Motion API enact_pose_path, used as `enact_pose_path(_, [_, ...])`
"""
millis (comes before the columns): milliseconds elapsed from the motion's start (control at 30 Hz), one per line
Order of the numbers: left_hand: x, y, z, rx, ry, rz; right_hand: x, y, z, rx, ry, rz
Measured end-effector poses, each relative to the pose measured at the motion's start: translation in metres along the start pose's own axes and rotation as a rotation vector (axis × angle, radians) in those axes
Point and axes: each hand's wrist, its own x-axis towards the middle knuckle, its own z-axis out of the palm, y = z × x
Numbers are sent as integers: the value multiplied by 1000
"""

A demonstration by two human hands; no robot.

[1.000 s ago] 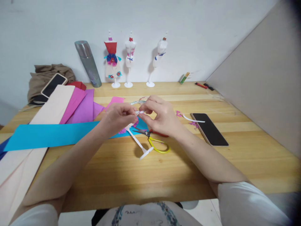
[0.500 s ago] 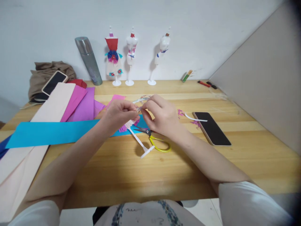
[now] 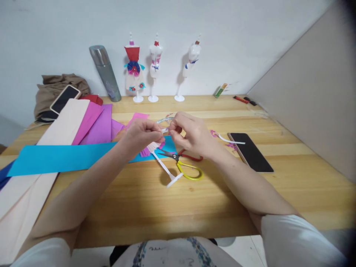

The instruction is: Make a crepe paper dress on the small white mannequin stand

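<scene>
My left hand (image 3: 143, 133) is closed in a pinch on a short narrow white strip (image 3: 165, 129), possibly tape. Just to its right, my right hand (image 3: 189, 133) is also pinched, its fingertips at the strip's other end; the exact contact is too small to make out. Below the hands lies a miniature mannequin (image 3: 164, 165) in a pleated pale and magenta paper skirt (image 3: 152, 147), its round base towards me. Scissors (image 3: 175, 157) with one yellow and one red handle lie beside it, over a blue paper strip (image 3: 69, 157). Behind the hands sits a curved patterned strip (image 3: 164, 119).
Coloured crepe paper sheets (image 3: 101, 124) cover the left side. A flask (image 3: 105, 74) and three upright miniature mannequins (image 3: 133, 66) stand by the wall. A phone (image 3: 251, 154) lies right with a white strip (image 3: 230, 141) across it. A second phone (image 3: 65, 99) rests on brown cloth (image 3: 55, 87).
My right hand has shifted slightly right, widening the gap from my left hand and showing more of the white strip. The scissors' red handle has come into view.
</scene>
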Motion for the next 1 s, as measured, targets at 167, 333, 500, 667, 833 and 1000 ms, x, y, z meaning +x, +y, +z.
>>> enact_pose_path(167, [1,0,-1,25,6,15,0,0,2,85,36,39])
enact_pose_path(333, [0,0,-1,69,33,43,-1,1,3,167,64,81])
enact_pose_path(500, [0,0,-3,114,81,7,-1,2,3,340,69,249])
enact_pose_path(667, [2,-1,-4,36,71,6,0,8,5,609,105,436])
enact_pose_path(833, [10,-2,-13,-186,34,-84,7,33,2,939,248,495])
enact_pose_path(1000, [19,0,-32,-269,98,-68,10,71,-16,883,424,485])
